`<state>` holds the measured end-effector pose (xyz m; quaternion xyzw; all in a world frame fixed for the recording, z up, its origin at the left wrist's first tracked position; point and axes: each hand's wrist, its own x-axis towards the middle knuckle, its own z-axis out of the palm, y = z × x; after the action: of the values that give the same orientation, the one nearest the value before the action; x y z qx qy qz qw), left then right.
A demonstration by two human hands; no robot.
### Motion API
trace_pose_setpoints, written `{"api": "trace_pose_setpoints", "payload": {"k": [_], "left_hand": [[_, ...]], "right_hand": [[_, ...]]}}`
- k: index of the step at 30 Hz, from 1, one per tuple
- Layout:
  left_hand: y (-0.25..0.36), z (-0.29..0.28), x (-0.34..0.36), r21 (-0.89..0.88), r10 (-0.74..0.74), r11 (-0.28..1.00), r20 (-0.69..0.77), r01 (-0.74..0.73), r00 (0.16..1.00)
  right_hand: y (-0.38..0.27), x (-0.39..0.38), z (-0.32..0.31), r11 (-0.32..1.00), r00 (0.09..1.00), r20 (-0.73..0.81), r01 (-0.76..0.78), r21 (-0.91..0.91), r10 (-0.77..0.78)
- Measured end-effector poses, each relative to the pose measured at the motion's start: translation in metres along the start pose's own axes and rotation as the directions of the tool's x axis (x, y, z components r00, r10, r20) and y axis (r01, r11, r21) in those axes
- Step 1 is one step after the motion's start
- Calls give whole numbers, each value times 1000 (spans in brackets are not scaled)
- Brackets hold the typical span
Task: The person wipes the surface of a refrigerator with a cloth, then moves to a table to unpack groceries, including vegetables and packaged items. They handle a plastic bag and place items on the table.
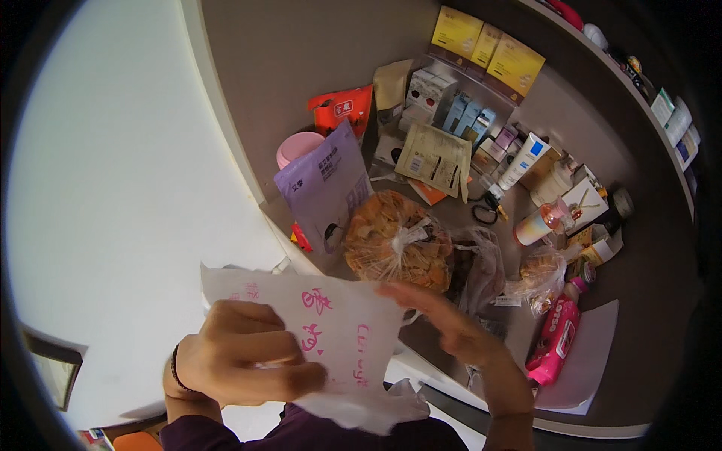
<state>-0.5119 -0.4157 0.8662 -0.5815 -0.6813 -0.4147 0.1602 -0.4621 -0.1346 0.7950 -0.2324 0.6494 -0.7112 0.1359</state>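
A thin white sheet of paper (342, 301) with pink handwriting hangs before me, its lower right part crumpled. My left hand (256, 353), with a dark beaded bracelet at the wrist, is closed on the sheet's left side. My right hand (451, 323) is at the upper right corner of the sheet, fingers stretched out and slightly blurred; I cannot tell whether they press on the paper. Just beyond the sheet sits a round clear bag of brownish food (395, 240), knotted on top. A purple pouch (323, 188) stands to its left.
On the shelf stand a red packet (342, 109), a pink-lidded jar (297, 149), yellow boxes (457, 31), black-handled scissors (485, 214), a white tube (524, 161) and a bright pink bottle (555, 342). A white wall (113, 188) rises at left.
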Motion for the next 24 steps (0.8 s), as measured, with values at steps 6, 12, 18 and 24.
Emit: {"api": "trace_pose_setpoints", "payload": {"k": [6, 12, 18, 24], "left_hand": [[-42, 8, 26, 185, -34, 983, 231, -10, 972], [-95, 134, -66, -400, -514, 633, 423, 663, 746], [-71, 194, -134, -520, -599, 272, 567, 809, 566], [-47, 243, -162, -441, -426, 317, 725, 839, 542]], "right_hand": [[48, 54, 77, 936, 915, 276, -334, 110, 294], [87, 5, 43, 881, 878, 84, -473, -8, 472], [82, -93, -23, 757, 743, -258, -650, -60, 617], [14, -32, 43, 916, 931, 179, -253, -311, 318]]}}
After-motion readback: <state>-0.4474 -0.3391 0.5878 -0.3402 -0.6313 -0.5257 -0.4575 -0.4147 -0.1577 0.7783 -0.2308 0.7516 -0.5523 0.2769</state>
